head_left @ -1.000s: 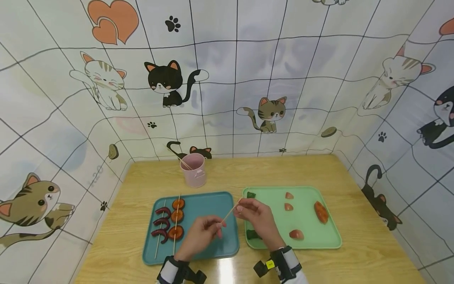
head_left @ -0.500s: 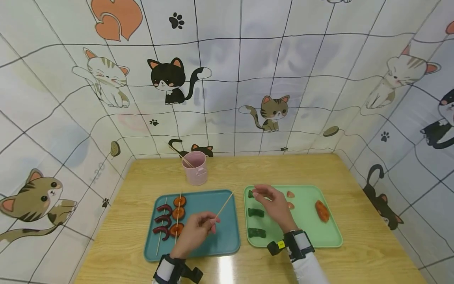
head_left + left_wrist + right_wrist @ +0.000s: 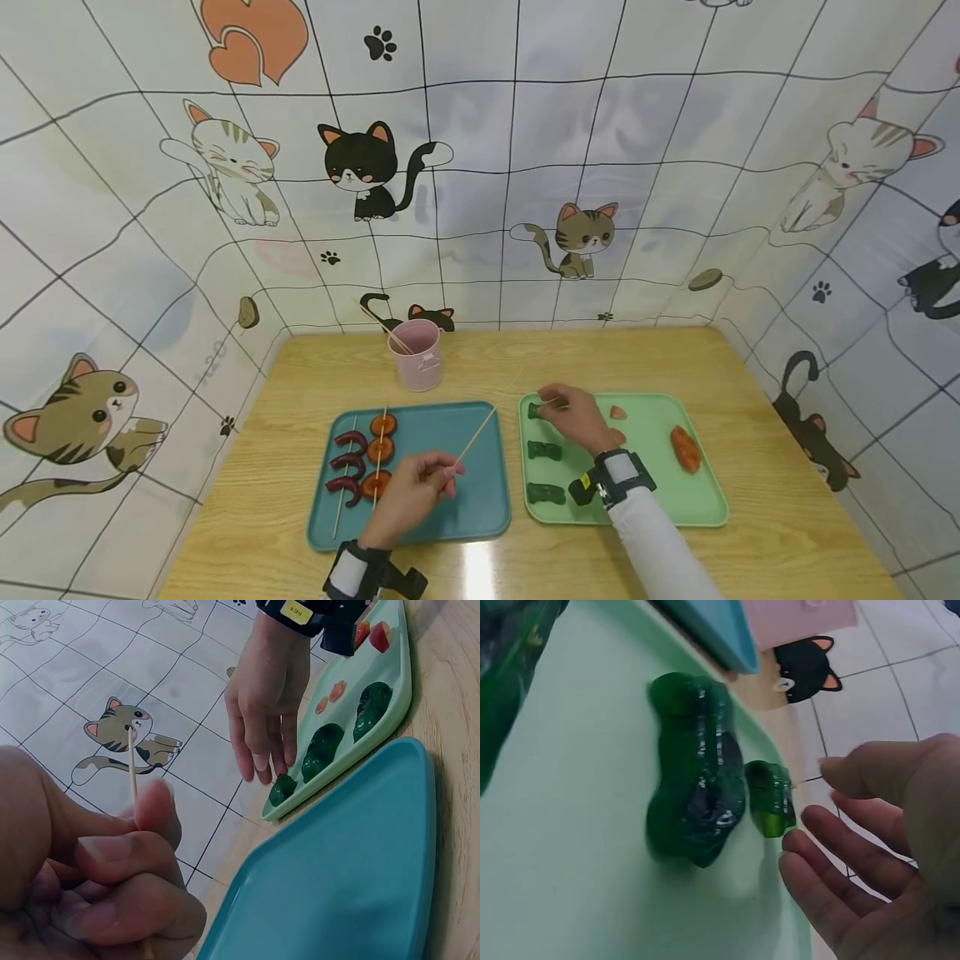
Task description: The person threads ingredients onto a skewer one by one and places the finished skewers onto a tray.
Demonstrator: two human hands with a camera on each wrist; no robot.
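Observation:
My left hand (image 3: 414, 490) pinches a thin wooden skewer (image 3: 477, 433) between thumb and fingertips over the blue tray (image 3: 457, 521). The skewer's bare tip points up, away from me. My right hand (image 3: 577, 419) is over the far left corner of the green tray (image 3: 637, 500), thumb and fingers spread apart. In the right wrist view its fingertips are right beside a small glossy green piece (image 3: 771, 799) that resembles cut pepper. Two larger green pieces lie along that tray's left side: a middle one (image 3: 544, 450) and a near one (image 3: 545, 493).
On the blue tray's left lie skewered dark red curls (image 3: 347, 461) and skewered orange-brown round slices (image 3: 381, 451). A pink bucket (image 3: 418, 358) with sticks stands behind. The green tray also bears pinkish pieces (image 3: 618, 412) and a browned chicken wing (image 3: 685, 450).
My right hand has left the skewer's tip and moved right and away from me to the small green piece. The left hand keeps the skewer in nearly the same place.

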